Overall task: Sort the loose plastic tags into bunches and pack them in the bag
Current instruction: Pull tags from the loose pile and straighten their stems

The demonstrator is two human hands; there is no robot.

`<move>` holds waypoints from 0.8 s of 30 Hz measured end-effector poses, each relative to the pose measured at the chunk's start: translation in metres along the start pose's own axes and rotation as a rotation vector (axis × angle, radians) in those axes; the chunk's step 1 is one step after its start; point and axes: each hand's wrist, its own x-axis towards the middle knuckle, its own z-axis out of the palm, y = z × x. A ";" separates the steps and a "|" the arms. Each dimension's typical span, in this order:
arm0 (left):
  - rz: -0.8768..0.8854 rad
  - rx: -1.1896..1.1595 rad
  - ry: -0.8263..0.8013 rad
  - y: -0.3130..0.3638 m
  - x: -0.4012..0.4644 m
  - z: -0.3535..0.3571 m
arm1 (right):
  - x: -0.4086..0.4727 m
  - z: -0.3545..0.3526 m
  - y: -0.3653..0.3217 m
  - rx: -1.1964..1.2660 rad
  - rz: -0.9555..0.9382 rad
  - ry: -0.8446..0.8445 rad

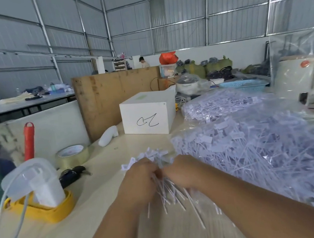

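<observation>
Near table centre: I see left hand [139,177] and right hand [180,170] gripping tag bunch [158,170], probably squaring stems; loose pile [264,145] just right.

left hand [139,177], right hand [182,170], fingers curled, knuckles together

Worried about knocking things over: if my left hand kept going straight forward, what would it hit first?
Probably the white box. The left hand, gripping the tags, points across bare table toward it; depth is unclear.

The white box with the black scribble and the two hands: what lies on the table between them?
In the head view, bare tabletop lies before the white box; nearer the hands, only the bunch of plastic tags they grip.
</observation>
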 end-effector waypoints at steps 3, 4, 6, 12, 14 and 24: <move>-0.275 0.071 0.225 -0.008 0.001 0.003 | 0.009 0.009 -0.004 0.099 0.049 -0.013; -0.345 0.124 0.228 -0.012 0.002 0.004 | 0.011 0.012 -0.005 0.102 0.048 -0.007; -0.437 0.174 0.132 -0.016 0.001 0.006 | 0.012 0.015 -0.006 0.066 0.046 0.017; -0.453 0.246 0.100 -0.018 0.004 0.006 | 0.010 0.013 -0.001 -0.028 -0.012 0.038; -0.435 0.167 0.207 -0.019 0.007 0.004 | 0.010 0.014 0.003 0.012 -0.018 0.061; -0.426 0.604 0.168 -0.011 0.007 0.003 | -0.005 0.027 0.009 -0.015 -0.059 0.181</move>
